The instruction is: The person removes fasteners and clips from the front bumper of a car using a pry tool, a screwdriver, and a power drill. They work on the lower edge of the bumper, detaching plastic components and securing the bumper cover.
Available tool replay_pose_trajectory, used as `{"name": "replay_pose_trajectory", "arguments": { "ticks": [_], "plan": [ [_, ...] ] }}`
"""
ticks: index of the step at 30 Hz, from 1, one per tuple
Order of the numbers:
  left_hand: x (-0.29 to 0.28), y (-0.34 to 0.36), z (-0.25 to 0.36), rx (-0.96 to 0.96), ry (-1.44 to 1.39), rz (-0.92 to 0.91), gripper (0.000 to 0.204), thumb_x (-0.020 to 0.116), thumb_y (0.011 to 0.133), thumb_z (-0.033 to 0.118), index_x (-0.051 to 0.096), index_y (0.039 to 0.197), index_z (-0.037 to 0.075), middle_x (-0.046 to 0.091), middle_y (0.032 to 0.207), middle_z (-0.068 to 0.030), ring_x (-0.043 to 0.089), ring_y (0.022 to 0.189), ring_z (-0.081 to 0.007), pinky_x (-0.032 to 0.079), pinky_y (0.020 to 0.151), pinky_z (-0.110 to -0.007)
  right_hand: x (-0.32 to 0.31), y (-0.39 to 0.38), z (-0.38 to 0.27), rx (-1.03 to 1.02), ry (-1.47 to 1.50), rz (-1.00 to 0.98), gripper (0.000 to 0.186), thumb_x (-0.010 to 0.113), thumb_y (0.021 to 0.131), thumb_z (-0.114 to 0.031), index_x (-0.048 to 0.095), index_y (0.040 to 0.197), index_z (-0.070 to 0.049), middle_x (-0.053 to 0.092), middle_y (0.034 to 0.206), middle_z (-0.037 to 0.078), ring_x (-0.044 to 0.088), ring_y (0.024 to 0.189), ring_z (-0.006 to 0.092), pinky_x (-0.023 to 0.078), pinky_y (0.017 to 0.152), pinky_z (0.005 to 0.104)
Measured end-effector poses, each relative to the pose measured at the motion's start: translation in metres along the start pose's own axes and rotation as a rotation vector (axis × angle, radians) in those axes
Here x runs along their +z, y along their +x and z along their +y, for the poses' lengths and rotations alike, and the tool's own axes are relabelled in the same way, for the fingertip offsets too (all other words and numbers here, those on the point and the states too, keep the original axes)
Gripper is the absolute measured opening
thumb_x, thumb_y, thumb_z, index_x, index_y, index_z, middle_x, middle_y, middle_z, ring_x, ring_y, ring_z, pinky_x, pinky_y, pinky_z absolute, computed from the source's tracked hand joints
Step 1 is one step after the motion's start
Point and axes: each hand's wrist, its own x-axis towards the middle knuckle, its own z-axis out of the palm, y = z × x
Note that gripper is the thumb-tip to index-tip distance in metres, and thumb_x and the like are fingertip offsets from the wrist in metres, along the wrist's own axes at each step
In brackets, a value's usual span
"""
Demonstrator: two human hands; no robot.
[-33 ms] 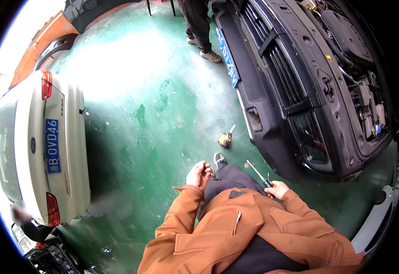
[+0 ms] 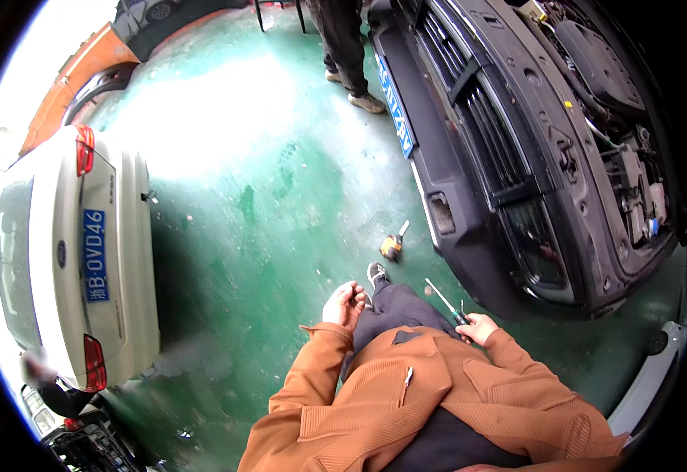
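Observation:
My right hand (image 2: 481, 329) is closed around the dark handle of a screwdriver (image 2: 445, 301). Its long metal shaft points up and to the left, toward the dark car's bumper. My left hand (image 2: 344, 306) is raised in front of my left thigh with its fingers curled together. Something small and dark shows between those fingers, too small to name. On the green floor just beyond my shoe lies a yellow and black power tool (image 2: 391, 247), apart from both hands.
A dark car (image 2: 469, 181) with its engine bay exposed stands at the right. At the left is a white car (image 2: 127, 259), its rear toward me. Another person (image 2: 347, 59) stands by the dark car's front; a second person (image 2: 64, 397) is at the lower left.
The surroundings have shifted very slightly to the right in the picture. Both hands keep nearly the same pose, and the screwdriver is still in my right hand.

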Motion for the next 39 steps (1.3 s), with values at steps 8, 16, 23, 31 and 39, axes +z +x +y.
{"name": "replay_pose_trajectory", "arguments": {
  "ticks": [8, 16, 23, 31, 39],
  "plan": [
    [0.067, -0.008, 0.108, 0.140, 0.039, 0.089, 0.019, 0.067, 0.095, 0.018, 0.067, 0.106, 0.002, 0.069, 0.100, -0.0122, 0.067, 0.095, -0.0280, 0.054, 0.080, -0.039, 0.034, 0.101, -0.156, -0.324, -0.327, -0.034, 0.027, 0.078, 0.087, -0.025, 0.066, 0.096, -0.002, 0.065, 0.075, 0.005, 0.059, 0.061, 0.0119, 0.048, 0.057, 0.0314],
    [0.102, 0.041, 0.187, 0.182, 0.000, 0.105, 0.020, 0.064, 0.094, 0.007, 0.064, 0.112, -0.003, 0.067, 0.103, -0.0147, 0.067, 0.096, -0.0299, 0.056, 0.081, -0.038, 0.055, 0.138, -0.330, -0.409, -0.071, -0.292, 0.022, 0.073, 0.092, -0.017, 0.063, 0.101, 0.000, 0.065, 0.079, 0.005, 0.061, 0.067, 0.0121, 0.050, 0.061, 0.0292],
    [0.101, 0.138, 0.311, 0.170, -0.017, 0.097, 0.027, 0.058, 0.096, 0.000, 0.060, 0.123, -0.005, 0.068, 0.110, -0.0161, 0.068, 0.098, -0.0289, 0.057, 0.083, -0.036, 0.070, 0.261, -0.392, -0.301, -0.410, -0.040, 0.033, 0.075, 0.086, -0.033, 0.072, 0.096, -0.001, 0.072, 0.080, 0.009, 0.069, 0.070, 0.0184, 0.054, 0.065, 0.0354],
    [0.120, 0.245, 0.534, 0.159, 0.030, 0.048, 0.023, 0.058, 0.099, 0.010, 0.061, 0.121, 0.001, 0.069, 0.108, -0.0141, 0.067, 0.092, -0.0264, 0.056, 0.078, -0.037, 0.085, 0.292, -0.486, 0.117, -0.481, 0.124, 0.035, 0.072, 0.086, -0.031, 0.072, 0.085, 0.004, 0.073, 0.076, 0.012, 0.069, 0.065, 0.0216, 0.055, 0.066, 0.0361],
    [0.183, 0.344, 0.723, 0.236, 0.056, 0.000, 0.024, 0.059, 0.095, 0.009, 0.062, 0.118, 0.003, 0.068, 0.111, -0.0135, 0.065, 0.100, -0.0277, 0.054, 0.084, -0.039, 0.105, 0.388, -0.589, 0.159, -0.539, 0.204, 0.047, 0.071, 0.084, -0.042, 0.076, 0.104, 0.000, 0.076, 0.099, 0.017, 0.071, 0.090, 0.0281, 0.054, 0.083, 0.0383]
  ]
}}
